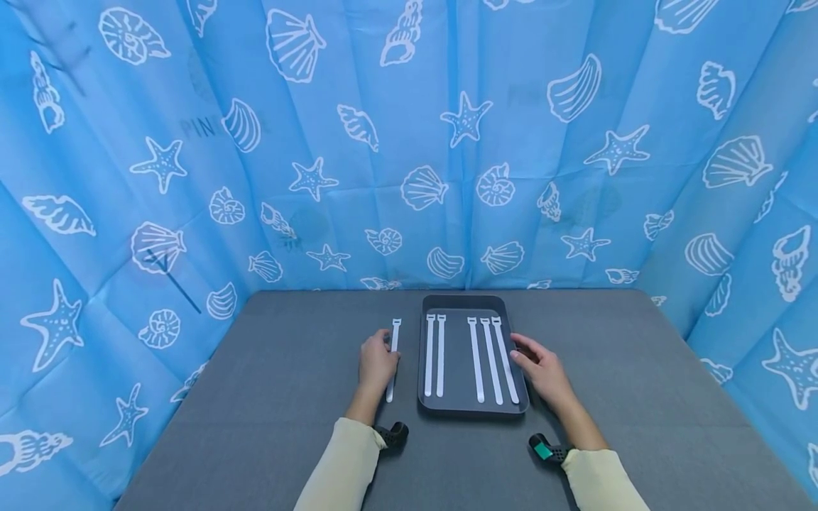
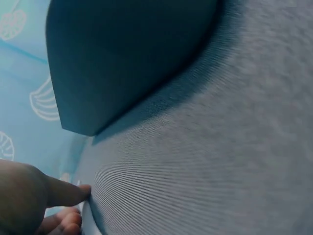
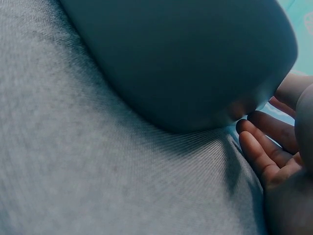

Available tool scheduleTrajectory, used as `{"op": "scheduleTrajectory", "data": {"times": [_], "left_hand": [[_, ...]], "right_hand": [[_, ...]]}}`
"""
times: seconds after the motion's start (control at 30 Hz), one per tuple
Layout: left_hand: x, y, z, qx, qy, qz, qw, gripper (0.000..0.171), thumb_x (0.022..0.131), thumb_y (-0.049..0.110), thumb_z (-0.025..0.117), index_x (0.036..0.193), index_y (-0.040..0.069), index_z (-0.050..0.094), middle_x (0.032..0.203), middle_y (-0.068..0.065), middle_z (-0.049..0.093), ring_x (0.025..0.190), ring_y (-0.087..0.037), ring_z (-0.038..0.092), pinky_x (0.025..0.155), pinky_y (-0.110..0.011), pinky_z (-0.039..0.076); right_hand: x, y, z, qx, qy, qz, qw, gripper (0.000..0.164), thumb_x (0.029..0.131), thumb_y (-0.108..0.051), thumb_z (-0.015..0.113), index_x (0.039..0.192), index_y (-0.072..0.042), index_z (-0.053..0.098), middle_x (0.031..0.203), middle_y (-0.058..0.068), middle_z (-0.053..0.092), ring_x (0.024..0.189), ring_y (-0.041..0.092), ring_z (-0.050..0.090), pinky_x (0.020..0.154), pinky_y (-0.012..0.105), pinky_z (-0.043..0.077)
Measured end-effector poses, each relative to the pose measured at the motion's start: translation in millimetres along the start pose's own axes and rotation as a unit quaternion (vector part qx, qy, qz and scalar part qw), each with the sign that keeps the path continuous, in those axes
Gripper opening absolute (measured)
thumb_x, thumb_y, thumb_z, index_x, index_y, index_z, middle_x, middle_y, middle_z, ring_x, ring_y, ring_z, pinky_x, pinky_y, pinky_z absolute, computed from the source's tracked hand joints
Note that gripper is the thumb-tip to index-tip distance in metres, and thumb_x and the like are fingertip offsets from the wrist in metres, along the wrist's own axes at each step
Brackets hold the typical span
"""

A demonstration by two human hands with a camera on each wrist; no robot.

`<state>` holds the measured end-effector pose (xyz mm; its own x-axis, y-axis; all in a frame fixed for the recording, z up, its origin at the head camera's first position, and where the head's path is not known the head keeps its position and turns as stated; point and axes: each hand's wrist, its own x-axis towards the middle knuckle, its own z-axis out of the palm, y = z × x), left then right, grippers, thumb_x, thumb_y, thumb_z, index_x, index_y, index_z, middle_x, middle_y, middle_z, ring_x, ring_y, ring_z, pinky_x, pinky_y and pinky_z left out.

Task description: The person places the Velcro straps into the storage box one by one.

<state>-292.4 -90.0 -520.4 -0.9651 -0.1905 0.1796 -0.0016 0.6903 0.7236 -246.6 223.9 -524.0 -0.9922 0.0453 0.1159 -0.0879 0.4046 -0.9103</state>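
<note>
A dark grey rectangular tray (image 1: 456,355) sits on the table. Inside it, two white cable straps with slotted heads lie along the left side, and three more such straps lie toward the right. To the left of the tray is another white cable strap (image 1: 395,337), lying lengthwise, slotted head at the far end. My left hand (image 1: 377,363) pinches this strap near its middle; the left wrist view shows the thumb (image 2: 73,193) against it. At the tray's right wall, my right hand (image 1: 540,369) has loosely bent fingers (image 3: 257,149) by the rim, holding nothing.
The table (image 1: 300,376) has a grey cloth surface. A blue curtain with white shells and starfish (image 1: 409,142) hangs behind it and along both sides. A black wrist device (image 1: 393,434) is on the left wrist, another (image 1: 546,448) on the right.
</note>
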Motion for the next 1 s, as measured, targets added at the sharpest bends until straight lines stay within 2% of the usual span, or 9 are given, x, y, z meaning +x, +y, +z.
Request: {"op": "scheduleTrajectory", "data": {"times": [0.27,0.57,0.7,0.87,1.0], "left_hand": [[0.9,0.8,-9.9,0.014,0.004,-0.012,0.9998,0.054,0.077,0.0,0.078,0.128,0.007,0.06,0.081,-0.007,0.066,0.07,-0.022,0.063,0.06,-0.038,0.052],[3.6,-6.2,-10.9,0.004,0.01,-0.001,0.9999,0.058,0.073,0.001,0.082,0.127,0.008,0.061,0.071,0.003,0.066,0.068,-0.018,0.062,0.076,-0.043,0.05],[4.0,-9.3,-11.2,0.032,-0.014,0.041,0.9985,0.055,0.076,0.004,0.08,0.128,0.011,0.062,0.073,0.007,0.061,0.07,-0.016,0.058,0.075,-0.041,0.048],[6.1,-15.0,-14.8,0.039,-0.067,0.105,0.9915,0.055,0.079,0.003,0.078,0.131,0.013,0.061,0.085,0.003,0.06,0.078,-0.017,0.057,0.073,-0.039,0.046],[6.0,-18.8,-20.5,0.004,-0.106,0.109,0.9884,0.053,0.081,0.001,0.075,0.13,0.014,0.062,0.094,-0.001,0.065,0.085,-0.019,0.06,0.074,-0.038,0.049]], "right_hand": [[2,-2,3,-0.001,-0.005,0.001,1.0,0.044,0.101,-0.016,0.053,0.143,-0.003,0.046,0.144,0.02,0.045,0.129,0.036,0.044,0.104,0.052,0.037],[3,-1,2,0.004,-0.007,-0.003,1.0,0.045,0.101,-0.018,0.053,0.143,-0.003,0.046,0.145,0.021,0.044,0.13,0.037,0.043,0.105,0.053,0.036],[2,0,1,0.002,-0.008,-0.006,1.0,0.045,0.101,-0.018,0.054,0.143,-0.003,0.046,0.145,0.021,0.044,0.129,0.037,0.043,0.104,0.053,0.036],[1,1,-1,0.001,-0.006,-0.011,1.0,0.045,0.101,-0.018,0.054,0.143,-0.002,0.045,0.144,0.022,0.044,0.129,0.038,0.043,0.104,0.053,0.036],[-1,1,-1,0.0,-0.005,-0.011,1.0,0.046,0.101,-0.018,0.054,0.143,-0.002,0.045,0.145,0.022,0.044,0.129,0.038,0.043,0.104,0.054,0.036]]}}
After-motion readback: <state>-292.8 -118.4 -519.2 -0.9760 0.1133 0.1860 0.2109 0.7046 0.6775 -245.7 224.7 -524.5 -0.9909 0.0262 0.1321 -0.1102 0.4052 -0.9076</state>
